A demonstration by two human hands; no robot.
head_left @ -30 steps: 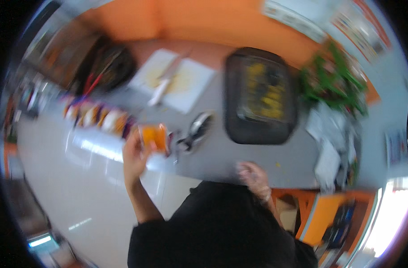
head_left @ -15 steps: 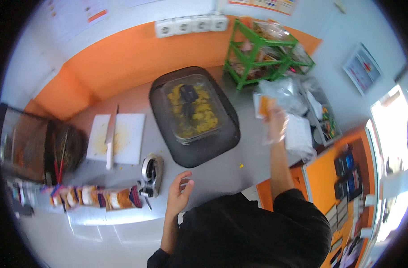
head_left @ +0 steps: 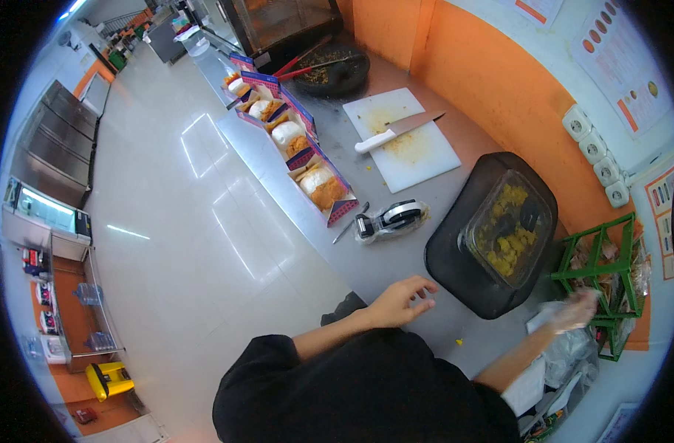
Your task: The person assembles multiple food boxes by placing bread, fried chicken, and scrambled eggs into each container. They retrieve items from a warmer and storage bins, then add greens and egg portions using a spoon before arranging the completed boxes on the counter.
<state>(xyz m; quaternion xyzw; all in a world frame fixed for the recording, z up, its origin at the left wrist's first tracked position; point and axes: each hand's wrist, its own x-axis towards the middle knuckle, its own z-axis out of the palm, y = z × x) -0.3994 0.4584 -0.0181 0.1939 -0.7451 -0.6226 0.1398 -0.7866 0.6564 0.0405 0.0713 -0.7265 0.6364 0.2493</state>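
My left hand (head_left: 402,301) hovers bare over the counter's front edge, its fingers loosely curled, apart and holding nothing. Beyond it on a black tray (head_left: 455,258) sits a clear lidded container (head_left: 515,227) with yellow food pieces inside. At the right, my right hand (head_left: 575,308) wears a clear plastic glove and is over crumpled clear plastic bags (head_left: 569,354), close to a green rack (head_left: 603,255) of packets. Motion smears its fingers, so its grip is unclear. A tape dispenser (head_left: 390,220) in clear wrap lies left of the tray.
A white-handled knife (head_left: 399,131) rests on a white cutting board (head_left: 425,159). Open boxes of rice and fried food (head_left: 320,184) line the front edge. Behind them stands a dark bowl (head_left: 333,74) with red-handled tongs. A yellow crumb (head_left: 459,342) lies near my body.
The view has swung left, bringing in the floor and far room. My right hand has shifted from the white stack and orange item toward the green rack. My left hand remains raised with nothing in it.
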